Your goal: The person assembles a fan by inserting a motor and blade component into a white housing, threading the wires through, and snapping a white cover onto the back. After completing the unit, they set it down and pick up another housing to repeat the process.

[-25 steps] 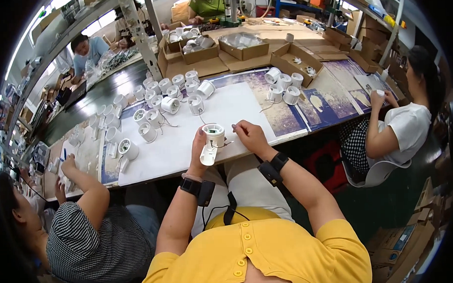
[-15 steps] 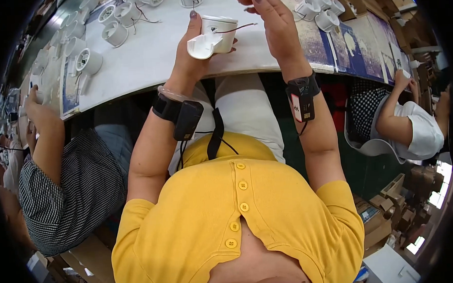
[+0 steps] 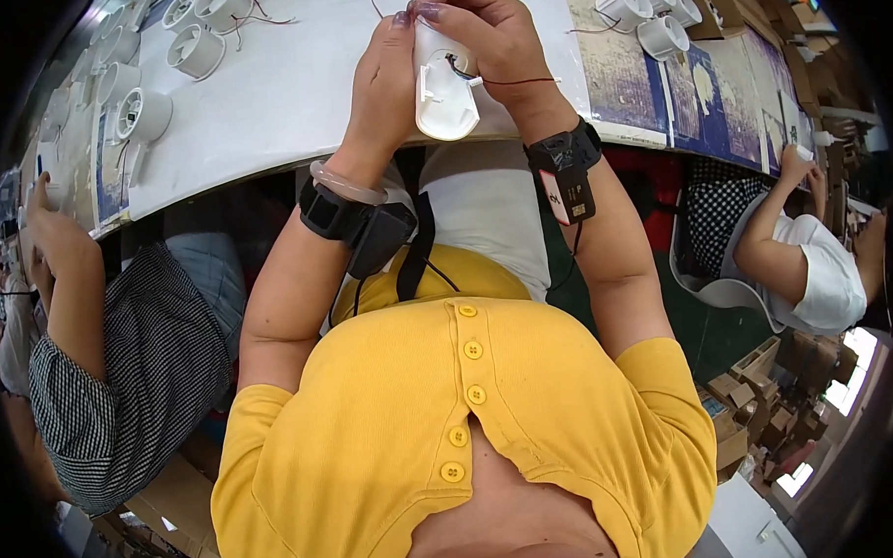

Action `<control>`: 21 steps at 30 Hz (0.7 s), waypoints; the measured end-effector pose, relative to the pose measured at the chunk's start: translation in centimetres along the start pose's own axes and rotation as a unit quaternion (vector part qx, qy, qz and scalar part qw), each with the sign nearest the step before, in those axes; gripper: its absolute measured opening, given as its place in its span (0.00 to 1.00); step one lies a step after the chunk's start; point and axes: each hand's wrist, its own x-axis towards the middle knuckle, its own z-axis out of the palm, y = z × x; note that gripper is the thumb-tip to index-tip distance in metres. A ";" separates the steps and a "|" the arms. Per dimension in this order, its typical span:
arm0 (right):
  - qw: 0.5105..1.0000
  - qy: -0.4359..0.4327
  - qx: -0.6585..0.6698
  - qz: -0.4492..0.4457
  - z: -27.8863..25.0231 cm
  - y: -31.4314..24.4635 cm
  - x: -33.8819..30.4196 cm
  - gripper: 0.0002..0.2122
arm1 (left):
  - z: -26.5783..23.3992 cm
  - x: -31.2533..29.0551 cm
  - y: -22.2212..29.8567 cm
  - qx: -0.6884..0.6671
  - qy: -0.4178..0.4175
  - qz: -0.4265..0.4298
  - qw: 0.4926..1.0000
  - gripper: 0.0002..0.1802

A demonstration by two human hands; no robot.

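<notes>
A white plastic housing (image 3: 448, 112) with a rounded, open trough-like end is held between my two hands, above the table's near edge. My left hand (image 3: 385, 79) grips its left side, with the thumb near the upper end. My right hand (image 3: 487, 41) is closed around the upper right, its fingertips pinched close to the left thumb. What the fingertips pinch is too small to make out. A dark red wire (image 3: 518, 81) comes out of a hole in the housing and sticks out to the right. Another thin wire rises above my left thumb.
Several white round housings with wires (image 3: 198, 52) stand on the white tabletop (image 3: 273, 108) at the left, and more housings (image 3: 662, 37) cluster at the right on blue-patterned cardboard (image 3: 625, 96). Co-workers sit on both sides; one's checked sleeve (image 3: 72, 390) is at my left.
My right hand has come down and left onto the housing, and its fingers now meet my left thumb. The housing has turned so its trough end points toward me.
</notes>
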 end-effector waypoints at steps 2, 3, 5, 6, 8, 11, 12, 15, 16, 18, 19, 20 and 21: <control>1.000 -0.003 0.012 0.009 -0.2 0.0 0.3 0.06 | -0.2 0.1 -0.3 0.004 -0.004 -0.002 1.000 0.21; 1.000 -0.008 0.025 0.016 -0.3 -0.1 0.4 0.06 | -0.3 0.1 -0.3 0.010 -0.009 -0.002 1.000 0.22; 0.999 -0.012 0.037 0.017 -0.5 -0.5 0.7 0.06 | -0.1 0.3 0.0 0.018 -0.017 0.002 1.000 0.22; 0.999 -0.001 0.041 0.017 -0.4 -1.0 0.7 0.07 | 0.1 0.5 0.3 0.040 -0.006 0.022 0.999 0.22; 0.998 0.020 0.049 0.016 -0.5 -2.2 0.4 0.08 | 0.4 0.7 1.0 0.083 0.017 0.064 0.994 0.23; 0.997 -0.045 -0.058 -0.041 -2.3 -4.5 -0.9 0.08 | -0.3 1.0 1.9 0.119 0.026 0.081 0.989 0.23; 0.989 -0.074 -0.111 -0.065 -2.6 -5.1 -1.4 0.10 | -0.5 1.0 2.1 0.134 0.030 0.085 0.987 0.24; 0.973 -0.079 -0.216 -0.028 -2.7 -6.3 -2.8 0.09 | -0.7 1.1 2.6 0.136 0.035 0.080 0.987 0.24; 0.960 -0.082 -0.268 -0.009 -2.4 -6.7 -3.0 0.08 | -0.8 1.1 2.7 0.136 0.038 0.077 0.987 0.24; 0.945 -0.089 -0.314 -0.021 -1.3 -7.4 -3.1 0.08 | -0.7 1.1 2.9 0.160 0.044 0.090 0.982 0.24; 0.927 -0.093 -0.362 -0.032 -0.7 -7.8 -3.0 0.07 | -0.6 1.2 2.9 0.181 0.047 0.102 0.977 0.24; 0.907 -0.097 -0.408 -0.043 -0.4 -8.0 -3.0 0.07 | -0.6 1.2 3.0 0.203 0.051 0.114 0.971 0.25; 0.907 -0.097 -0.407 -0.046 -0.2 -7.9 -3.0 0.07 | -0.7 1.2 2.9 0.205 0.052 0.116 0.971 0.25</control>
